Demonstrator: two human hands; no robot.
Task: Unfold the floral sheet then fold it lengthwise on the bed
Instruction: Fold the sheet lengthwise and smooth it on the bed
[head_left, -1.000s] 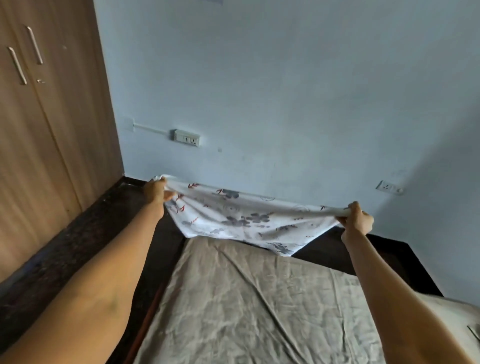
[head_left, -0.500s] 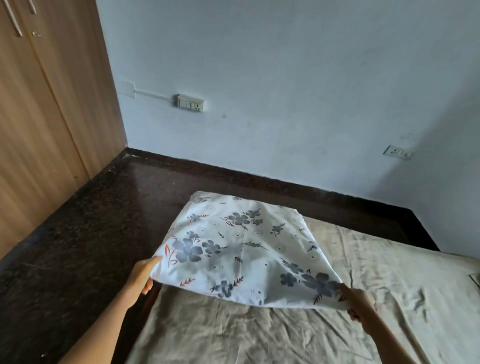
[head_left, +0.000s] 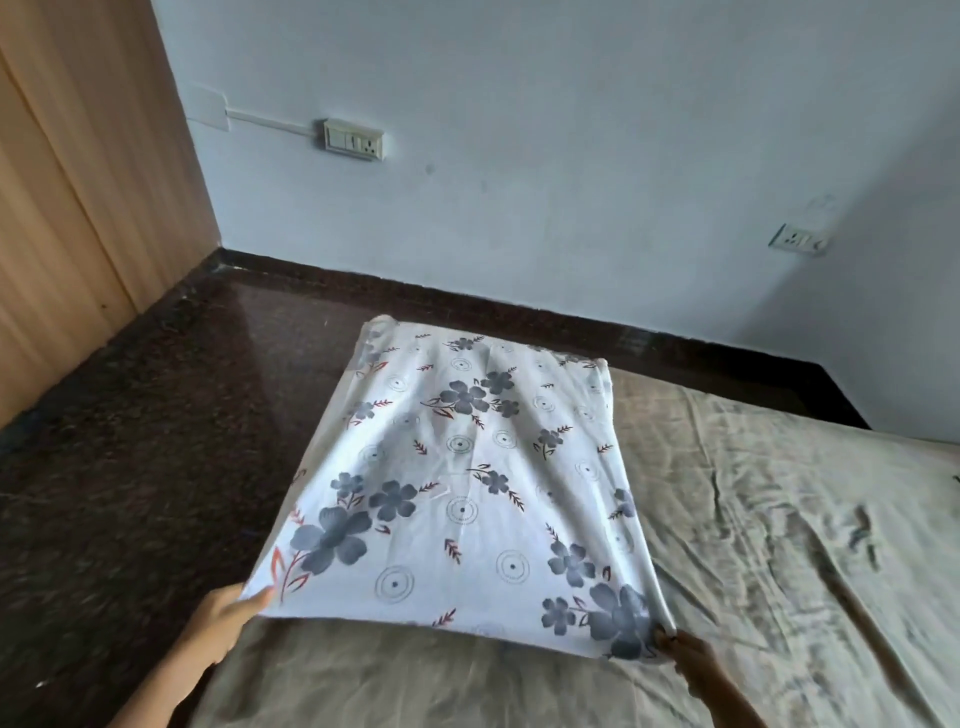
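Note:
The floral sheet (head_left: 467, 488), white with grey-blue flowers and red leaves, is spread over the near left part of the bed (head_left: 779, 519), slightly billowed and lifted at its near edge. My left hand (head_left: 228, 618) pinches its near left corner over the bed's left edge. At the near right corner my right hand (head_left: 685, 654) grips the cloth. The far edge of the sheet lies at the bed's far end.
A wrinkled beige cover lies on the bed. Dark polished floor (head_left: 130, 441) runs along the left and far sides. A wooden wardrobe (head_left: 67, 182) stands at the left. Two wall sockets (head_left: 353, 139) (head_left: 797, 240) sit on the pale blue wall.
The sheet was held stretched high in the air with both arms out; both hands have come down and toward me, laying it out over the bed.

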